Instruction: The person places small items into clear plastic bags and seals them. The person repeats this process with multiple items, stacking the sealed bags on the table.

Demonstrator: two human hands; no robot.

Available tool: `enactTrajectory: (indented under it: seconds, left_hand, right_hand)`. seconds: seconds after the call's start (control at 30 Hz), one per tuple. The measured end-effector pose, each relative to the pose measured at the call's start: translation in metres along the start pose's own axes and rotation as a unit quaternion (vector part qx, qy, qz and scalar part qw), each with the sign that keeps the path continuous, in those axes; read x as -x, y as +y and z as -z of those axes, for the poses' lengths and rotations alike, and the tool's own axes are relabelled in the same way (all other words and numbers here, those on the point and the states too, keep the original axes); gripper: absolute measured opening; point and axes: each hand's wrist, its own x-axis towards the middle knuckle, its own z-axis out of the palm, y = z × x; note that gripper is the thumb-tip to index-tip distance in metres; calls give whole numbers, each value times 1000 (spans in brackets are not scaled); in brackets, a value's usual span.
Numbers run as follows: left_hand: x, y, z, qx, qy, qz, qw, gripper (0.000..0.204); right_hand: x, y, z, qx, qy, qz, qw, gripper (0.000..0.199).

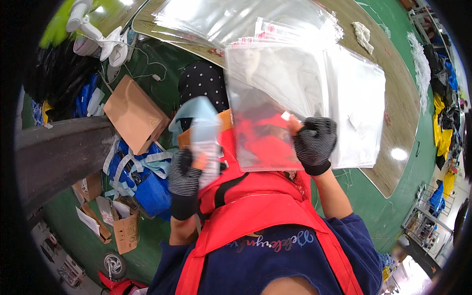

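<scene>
My left hand (pixel 184 183), in a grey-black knit glove with bare fingertips, is closed around a light blue and white strip (pixel 205 120) that is smeared by motion. To its right, my right hand (pixel 315 143), gloved the same way, is closed over the right edge of a clear plastic bag (pixel 280 73). At its bare thumb tip shows a small white piece (pixel 286 116), perhaps a sticker. The bag reaches from the table over my red apron (pixel 255 204). Beside it on the right lies a stack of clear bags (pixel 361 93) with another small white piece on top.
More clear bags (pixel 206 19) cover the far part of the wood-grain table (pixel 400 103), near a crumpled white cloth (pixel 362 37). On the left stand a cardboard box (pixel 132 110), a blue bag (pixel 152 194) with light blue strips, a white fan (pixel 115 46) and a dark beam (pixel 64 152).
</scene>
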Motion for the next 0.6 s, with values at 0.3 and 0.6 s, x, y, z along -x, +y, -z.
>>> enactTrajectory:
  seconds: [0.3, 0.6]
  left_hand:
    - [3, 9, -1, 122, 29, 4, 992, 31]
    - [0, 11, -28, 132, 3, 1, 991, 29]
  right_hand:
    - [48, 1, -17, 111, -88, 56, 988, 37]
    - [48, -6, -22, 124, -82, 1, 989, 24]
